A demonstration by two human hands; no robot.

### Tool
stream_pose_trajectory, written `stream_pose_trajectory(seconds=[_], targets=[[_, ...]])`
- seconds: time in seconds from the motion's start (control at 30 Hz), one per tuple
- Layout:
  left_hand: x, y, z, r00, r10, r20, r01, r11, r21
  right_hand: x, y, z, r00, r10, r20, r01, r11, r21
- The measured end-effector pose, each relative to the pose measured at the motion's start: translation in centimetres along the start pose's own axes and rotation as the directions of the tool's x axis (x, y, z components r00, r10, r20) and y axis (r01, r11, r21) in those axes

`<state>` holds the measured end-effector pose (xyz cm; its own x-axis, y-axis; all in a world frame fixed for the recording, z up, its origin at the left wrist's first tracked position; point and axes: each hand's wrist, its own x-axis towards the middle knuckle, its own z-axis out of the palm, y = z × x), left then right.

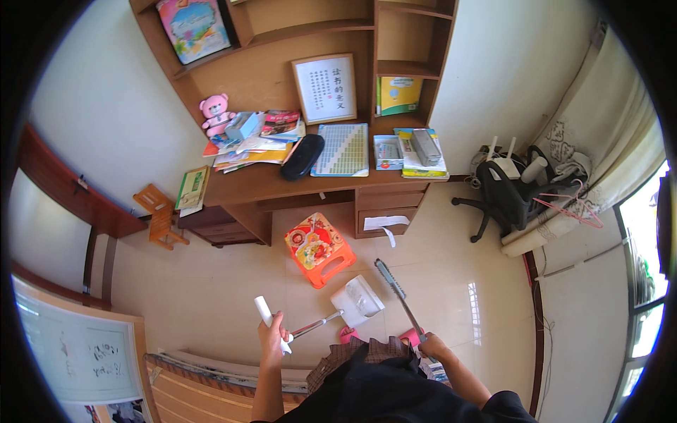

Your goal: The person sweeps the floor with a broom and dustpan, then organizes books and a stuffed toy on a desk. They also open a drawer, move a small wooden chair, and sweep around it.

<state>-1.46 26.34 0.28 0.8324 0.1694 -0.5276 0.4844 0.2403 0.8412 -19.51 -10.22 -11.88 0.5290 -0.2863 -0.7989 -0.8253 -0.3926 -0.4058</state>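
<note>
left hand (271, 337) raised, grip closed on white dustpan (357, 300) handle, right hand (431, 345) grip closed on broom (395, 287), both just below orange stool (319, 248), white framed sign (325, 88) and green booklet (398, 94) on worktop (282, 180) above stool

the left hand (271, 337) grips the white handle of a dustpan (358, 301) resting on the tiled floor (451, 289). the right hand (431, 345) holds a broom (392, 280), its brush head just beside the dustpan. an orange stool (319, 248) stands in front of the cluttered wooden desk (282, 185), and a black office chair (504, 194) sits off to the right.
</note>
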Motion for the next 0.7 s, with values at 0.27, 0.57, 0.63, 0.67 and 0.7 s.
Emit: stream_pose_trajectory(seconds=[0.27, 0.57, 0.63, 0.67, 0.7], targets=[[-3.0, 1.4, -3.2, 0.995, 0.094, -0.041, -0.089, 0.990, 0.112, -5.0, -6.6, -2.8, 0.997, -0.061, 0.050, 0.074, 0.941, -0.331], [-2.4, 3.0, -7.3, 0.966, 0.155, -0.205, -0.151, 0.988, 0.034, -3.5, -5.1, 1.9, 0.984, -0.070, 0.164, 0.147, 0.841, -0.521], [-2.1, 3.4, -7.9, 0.946, 0.172, -0.275, -0.176, 0.984, 0.013, -3.5, -6.1, 1.8, 0.959, -0.080, 0.273, 0.190, 0.893, -0.408], [-2.1, 3.4, -8.4, 0.934, 0.181, -0.309, -0.188, 0.982, 0.005, -3.5, -6.7, 1.7, 0.943, -0.077, 0.325, 0.194, 0.918, -0.345], [-2.1, 3.3, -9.0, 0.921, 0.193, -0.337, -0.208, 0.978, -0.009, -3.5, -7.4, 1.7, 0.925, -0.077, 0.372, 0.190, 0.941, -0.278]])
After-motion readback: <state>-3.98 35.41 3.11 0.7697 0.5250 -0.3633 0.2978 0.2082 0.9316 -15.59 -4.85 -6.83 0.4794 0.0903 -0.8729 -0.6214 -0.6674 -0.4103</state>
